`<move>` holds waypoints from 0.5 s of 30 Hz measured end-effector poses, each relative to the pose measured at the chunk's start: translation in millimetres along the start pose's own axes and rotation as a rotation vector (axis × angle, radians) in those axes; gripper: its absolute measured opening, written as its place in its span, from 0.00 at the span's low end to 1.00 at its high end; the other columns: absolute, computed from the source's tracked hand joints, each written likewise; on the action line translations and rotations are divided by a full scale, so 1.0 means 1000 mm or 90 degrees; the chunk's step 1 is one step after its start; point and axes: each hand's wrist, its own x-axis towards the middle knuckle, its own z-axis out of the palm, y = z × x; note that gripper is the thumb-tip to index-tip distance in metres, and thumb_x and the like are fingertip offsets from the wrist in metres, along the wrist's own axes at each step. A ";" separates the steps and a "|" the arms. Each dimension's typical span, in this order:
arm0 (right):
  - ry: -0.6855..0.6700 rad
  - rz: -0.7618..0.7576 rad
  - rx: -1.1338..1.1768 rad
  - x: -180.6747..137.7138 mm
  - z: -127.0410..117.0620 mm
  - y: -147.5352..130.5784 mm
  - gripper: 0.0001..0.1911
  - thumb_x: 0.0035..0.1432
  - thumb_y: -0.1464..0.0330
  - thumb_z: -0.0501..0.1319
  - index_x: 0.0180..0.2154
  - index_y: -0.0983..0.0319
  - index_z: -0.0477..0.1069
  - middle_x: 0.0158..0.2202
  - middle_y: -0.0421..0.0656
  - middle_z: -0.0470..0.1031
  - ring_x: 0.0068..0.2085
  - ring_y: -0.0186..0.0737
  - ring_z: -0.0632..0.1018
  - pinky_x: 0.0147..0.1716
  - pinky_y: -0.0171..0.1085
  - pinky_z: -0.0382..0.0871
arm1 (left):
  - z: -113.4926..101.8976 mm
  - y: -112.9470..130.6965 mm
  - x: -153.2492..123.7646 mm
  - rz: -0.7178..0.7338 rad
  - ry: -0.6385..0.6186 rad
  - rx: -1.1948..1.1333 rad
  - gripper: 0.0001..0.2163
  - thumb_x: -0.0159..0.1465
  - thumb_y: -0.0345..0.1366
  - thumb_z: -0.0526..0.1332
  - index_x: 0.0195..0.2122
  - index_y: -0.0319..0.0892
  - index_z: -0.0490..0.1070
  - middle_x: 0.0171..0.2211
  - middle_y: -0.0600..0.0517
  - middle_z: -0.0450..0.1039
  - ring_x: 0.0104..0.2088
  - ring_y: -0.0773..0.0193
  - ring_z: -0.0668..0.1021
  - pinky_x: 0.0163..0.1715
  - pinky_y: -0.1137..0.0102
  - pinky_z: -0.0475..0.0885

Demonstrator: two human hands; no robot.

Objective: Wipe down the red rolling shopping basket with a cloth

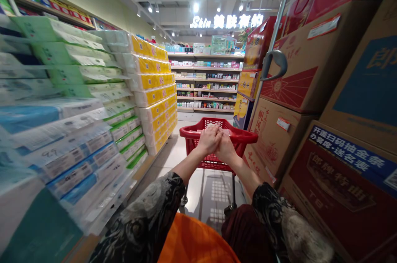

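A red plastic shopping cart [245, 138] stands straight in front of me in the aisle. My left hand [209, 138] is closed over the middle of its rear bar. Right beside it, touching it, my right hand [226, 147] is wrapped round the same bar. The two hands partly overlap, and the fingertips are hidden on the far side. Something pale lies in the cart behind my hands, too covered to name.
Stacked tissue packs [156, 101] line the left side. Cardboard cartons [288, 64] rise close on the right, beside a metal pole [281, 15] with a grey handle [276, 66]. Tiled floor [173, 147] runs between them towards shelves of cosmetics [207, 77].
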 end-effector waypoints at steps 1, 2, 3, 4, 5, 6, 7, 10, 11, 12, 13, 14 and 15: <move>0.007 0.000 0.004 -0.004 -0.004 0.002 0.31 0.48 0.72 0.54 0.57 0.68 0.58 0.56 0.55 0.64 0.58 0.49 0.62 0.57 0.51 0.53 | 0.005 0.006 0.003 -0.023 -0.010 -0.013 0.22 0.66 0.43 0.40 0.58 0.44 0.58 0.58 0.49 0.63 0.58 0.61 0.63 0.57 0.57 0.57; 0.020 0.015 -0.003 -0.007 -0.008 0.004 0.30 0.50 0.71 0.53 0.57 0.68 0.58 0.56 0.54 0.64 0.58 0.48 0.63 0.57 0.52 0.53 | 0.010 0.009 0.006 -0.042 -0.008 -0.011 0.22 0.66 0.45 0.42 0.57 0.44 0.59 0.57 0.48 0.63 0.58 0.59 0.64 0.57 0.55 0.56; 0.039 0.044 -0.021 -0.011 -0.013 0.008 0.29 0.52 0.70 0.52 0.57 0.67 0.58 0.56 0.54 0.64 0.58 0.48 0.63 0.57 0.53 0.52 | 0.014 0.010 0.006 -0.047 0.002 0.003 0.22 0.65 0.46 0.44 0.56 0.45 0.60 0.57 0.48 0.64 0.58 0.58 0.64 0.57 0.53 0.55; 0.059 0.082 -0.048 -0.014 -0.017 0.013 0.27 0.54 0.69 0.51 0.56 0.66 0.59 0.56 0.54 0.64 0.58 0.48 0.63 0.57 0.54 0.51 | 0.017 0.007 0.005 -0.040 0.016 0.027 0.21 0.64 0.45 0.47 0.55 0.45 0.61 0.57 0.48 0.63 0.57 0.57 0.64 0.58 0.51 0.54; 0.075 0.123 -0.081 -0.016 -0.021 0.018 0.25 0.56 0.68 0.50 0.55 0.66 0.61 0.56 0.53 0.64 0.58 0.48 0.63 0.57 0.55 0.49 | 0.018 0.001 0.003 -0.026 0.029 0.056 0.20 0.62 0.44 0.50 0.54 0.46 0.62 0.58 0.48 0.63 0.57 0.56 0.64 0.58 0.49 0.52; 0.083 0.156 -0.114 -0.019 -0.024 0.023 0.23 0.57 0.68 0.49 0.54 0.65 0.62 0.56 0.53 0.64 0.58 0.49 0.63 0.57 0.57 0.48 | 0.018 -0.008 0.000 -0.012 0.042 0.085 0.20 0.61 0.43 0.52 0.54 0.46 0.63 0.58 0.48 0.62 0.57 0.55 0.65 0.59 0.48 0.51; 0.083 0.178 -0.145 -0.021 -0.025 0.028 0.22 0.58 0.68 0.48 0.53 0.65 0.63 0.57 0.53 0.64 0.58 0.49 0.63 0.57 0.58 0.47 | 0.015 -0.020 -0.004 -0.005 0.053 0.112 0.20 0.60 0.41 0.53 0.54 0.47 0.63 0.58 0.49 0.62 0.57 0.55 0.65 0.59 0.48 0.49; 0.071 0.198 -0.202 -0.028 -0.024 0.043 0.21 0.59 0.67 0.48 0.52 0.64 0.66 0.56 0.53 0.65 0.58 0.50 0.63 0.57 0.60 0.44 | -0.002 -0.060 -0.014 -0.049 0.085 0.163 0.19 0.60 0.36 0.53 0.53 0.43 0.64 0.57 0.47 0.64 0.56 0.53 0.66 0.60 0.47 0.47; 0.068 0.196 -0.209 -0.030 -0.022 0.047 0.20 0.58 0.68 0.49 0.51 0.64 0.66 0.55 0.53 0.65 0.58 0.50 0.63 0.57 0.61 0.43 | -0.008 -0.072 -0.016 -0.069 0.094 0.171 0.19 0.60 0.35 0.52 0.53 0.40 0.63 0.57 0.44 0.64 0.56 0.51 0.66 0.59 0.45 0.45; 0.066 0.192 -0.211 -0.032 -0.020 0.051 0.20 0.58 0.68 0.49 0.51 0.64 0.66 0.55 0.53 0.66 0.57 0.50 0.63 0.57 0.61 0.44 | -0.013 -0.080 -0.016 -0.086 0.100 0.176 0.19 0.61 0.35 0.51 0.53 0.38 0.63 0.56 0.42 0.64 0.56 0.50 0.66 0.59 0.44 0.44; 0.065 0.186 -0.209 -0.034 -0.018 0.053 0.20 0.57 0.69 0.50 0.51 0.64 0.66 0.54 0.52 0.66 0.57 0.51 0.63 0.57 0.60 0.44 | -0.016 -0.084 -0.015 -0.096 0.102 0.177 0.19 0.61 0.35 0.50 0.53 0.37 0.63 0.55 0.40 0.65 0.55 0.49 0.67 0.59 0.43 0.44; 0.065 0.179 -0.205 -0.036 -0.016 0.055 0.21 0.56 0.69 0.51 0.51 0.64 0.66 0.54 0.53 0.67 0.57 0.51 0.62 0.57 0.59 0.45 | -0.016 -0.084 -0.012 -0.099 0.100 0.177 0.19 0.61 0.35 0.50 0.53 0.37 0.63 0.55 0.40 0.65 0.54 0.49 0.68 0.59 0.44 0.44; 0.066 0.170 -0.200 -0.037 -0.014 0.056 0.21 0.55 0.70 0.52 0.51 0.65 0.66 0.54 0.53 0.66 0.58 0.51 0.62 0.57 0.58 0.46 | -0.013 -0.078 -0.009 -0.090 0.093 0.173 0.19 0.61 0.36 0.50 0.53 0.39 0.63 0.55 0.42 0.66 0.54 0.51 0.68 0.59 0.45 0.44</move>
